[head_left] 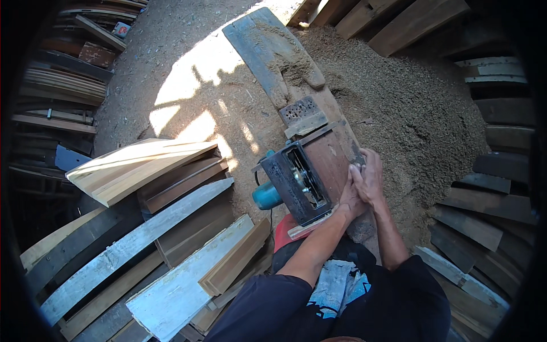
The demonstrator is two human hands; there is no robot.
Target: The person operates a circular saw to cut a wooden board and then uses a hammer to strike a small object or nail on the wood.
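Note:
My left hand (351, 199) and my right hand (371, 178) meet close together over the worn plank bench (250, 43). Both have bent fingers that press together and partly cover each other; whatever lies between them is hidden. Just left of them is a reddish-brown flat board (327, 157); I cannot tell if they touch it. Beside that board sits a dark metal machine (299, 182) with a long open slot, which looks like an upturned electric planer. Its teal motor housing (266, 196) sticks out on the left. A block full of holes (302, 111) lies beyond it.
Sawdust and shavings (410, 119) are heaped right of the bench. Stacked boards (142, 171) and a long pale plank (137, 245) fill the left side. More timber (473, 199) lines the right, with beams (419, 23) at the far right. A dark cord (271, 216) hangs by the motor.

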